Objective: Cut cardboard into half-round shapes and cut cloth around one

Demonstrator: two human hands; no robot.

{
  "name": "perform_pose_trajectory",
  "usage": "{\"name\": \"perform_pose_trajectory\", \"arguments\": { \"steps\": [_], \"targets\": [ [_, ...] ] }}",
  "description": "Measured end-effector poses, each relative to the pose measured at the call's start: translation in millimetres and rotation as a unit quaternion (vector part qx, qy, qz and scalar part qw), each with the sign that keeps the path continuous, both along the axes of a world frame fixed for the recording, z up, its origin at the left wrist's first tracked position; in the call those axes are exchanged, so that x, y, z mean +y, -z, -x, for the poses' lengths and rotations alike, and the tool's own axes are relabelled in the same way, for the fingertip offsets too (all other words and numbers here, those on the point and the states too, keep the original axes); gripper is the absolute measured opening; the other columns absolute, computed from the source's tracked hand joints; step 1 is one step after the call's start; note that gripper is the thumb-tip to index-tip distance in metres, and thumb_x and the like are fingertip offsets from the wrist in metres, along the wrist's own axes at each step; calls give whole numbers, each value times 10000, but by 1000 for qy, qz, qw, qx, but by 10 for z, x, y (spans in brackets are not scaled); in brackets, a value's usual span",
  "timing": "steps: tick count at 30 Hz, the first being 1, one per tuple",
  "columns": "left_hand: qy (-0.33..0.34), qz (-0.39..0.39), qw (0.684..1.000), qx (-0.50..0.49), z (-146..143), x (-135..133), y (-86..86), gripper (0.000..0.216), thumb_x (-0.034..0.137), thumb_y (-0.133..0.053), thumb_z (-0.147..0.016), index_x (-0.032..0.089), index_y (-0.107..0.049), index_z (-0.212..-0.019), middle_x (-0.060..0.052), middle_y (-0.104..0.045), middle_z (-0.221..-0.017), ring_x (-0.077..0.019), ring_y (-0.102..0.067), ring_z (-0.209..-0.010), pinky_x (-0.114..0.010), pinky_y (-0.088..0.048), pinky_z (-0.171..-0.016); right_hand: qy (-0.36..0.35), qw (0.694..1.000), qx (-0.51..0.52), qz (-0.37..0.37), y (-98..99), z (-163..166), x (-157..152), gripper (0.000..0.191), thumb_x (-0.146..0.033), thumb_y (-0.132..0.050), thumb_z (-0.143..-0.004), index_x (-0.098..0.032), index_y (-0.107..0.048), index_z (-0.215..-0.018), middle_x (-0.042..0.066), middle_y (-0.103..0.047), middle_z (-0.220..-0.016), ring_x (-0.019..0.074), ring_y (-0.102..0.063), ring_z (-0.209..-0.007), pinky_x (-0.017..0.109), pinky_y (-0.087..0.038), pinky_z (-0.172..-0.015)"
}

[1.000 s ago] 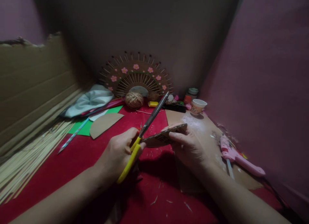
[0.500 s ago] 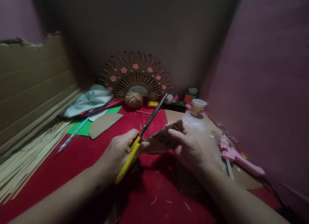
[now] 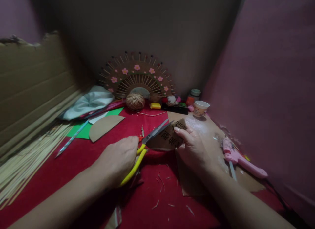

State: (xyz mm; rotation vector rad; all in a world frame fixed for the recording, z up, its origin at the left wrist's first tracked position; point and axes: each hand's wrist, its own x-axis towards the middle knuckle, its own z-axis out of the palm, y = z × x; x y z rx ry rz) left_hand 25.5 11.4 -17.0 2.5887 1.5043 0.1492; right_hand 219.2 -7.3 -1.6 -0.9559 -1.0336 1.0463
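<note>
Left hand (image 3: 121,158) is closed around the yellow handles of the scissors (image 3: 148,137), whose blades stand slightly parted and slant away to the upper right. Just right of the scissors' pivot, a piece of printed cardboard (image 3: 167,140) is pinched between the thumb and fingers of the right hand (image 3: 193,147); I cannot tell whether the blades touch it. Far left of the scissors, thin pale sticks (image 3: 31,160) lie in a long spread on the red-covered bench (image 3: 137,206). Closer on that side of the scissors come a striped rod (image 3: 72,138), a green sheet (image 3: 83,132), a pale crumpled cloth (image 3: 92,102) and a curved cardboard cutout (image 3: 105,127). Beyond the scissors stands a brown fan (image 3: 131,64) with pink flowers, a ball of twine (image 3: 135,102) in front of it, and a small yellow item (image 3: 155,106) beside that. Thin scraps (image 3: 161,181) are strewn on the near side of the scissors. To the scissors' right and farther back are a jar (image 3: 195,93) and a cup (image 3: 201,109); farthest right of the scissors lies a pink glue gun (image 3: 242,161).
</note>
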Motion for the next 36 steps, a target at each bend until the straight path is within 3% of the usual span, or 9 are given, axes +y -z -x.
{"name": "perform_pose_trajectory", "arguments": {
  "steps": [5,16,21,29,32,36],
  "targets": [
    [7,-45,998,38,12,-11,49,201,373,-374,-778,193,-461,-759,-92,-575,-778,-224,-541,-638,-317,-351,-538,-2,1000,-24,1,15,-12,18,122,-147,-497,-692,-237,-577,-685,7,-646,-755,185,-576,-864,365,-456,-823],
    [36,-50,996,59,36,-6,48,278,459,-521,-652,211,-424,-731,-72,-599,-713,-226,-565,-584,-274,-235,-455,-56,995,81,29,-10,3,-2,134,-123,-529,-654,-250,-564,-679,-8,-622,-655,182,-578,-782,331,-476,-728],
    [50,-60,994,76,46,-25,25,246,442,-473,-721,203,-434,-760,-80,-604,-700,-265,-594,-597,-285,-241,-459,-68,990,116,34,69,2,42,84,-184,-566,-644,-242,-552,-704,-8,-630,-650,195,-596,-760,342,-487,-698],
    [21,-73,994,77,32,-55,-6,184,352,-360,-818,200,-456,-780,-71,-617,-682,-244,-596,-573,-282,-217,-456,-102,983,148,25,154,3,83,132,-226,-595,-675,-223,-540,-795,-9,-635,-691,203,-618,-777,369,-485,-740],
    [9,-67,998,16,60,-15,27,196,389,-413,-790,201,-449,-748,-49,-596,-648,-204,-562,-545,-271,-252,-457,-92,982,159,30,154,-11,105,98,-185,-601,-674,-215,-538,-743,-16,-624,-650,200,-620,-765,360,-488,-739],
    [-68,-4,980,-188,75,107,111,295,473,-411,-809,201,-447,-704,-1,-538,-578,-146,-509,-494,-254,-319,-455,-73,978,196,22,210,-48,154,76,-176,-592,-690,-216,-558,-746,-15,-634,-663,199,-625,-746,368,-490,-739]
  ]
}}
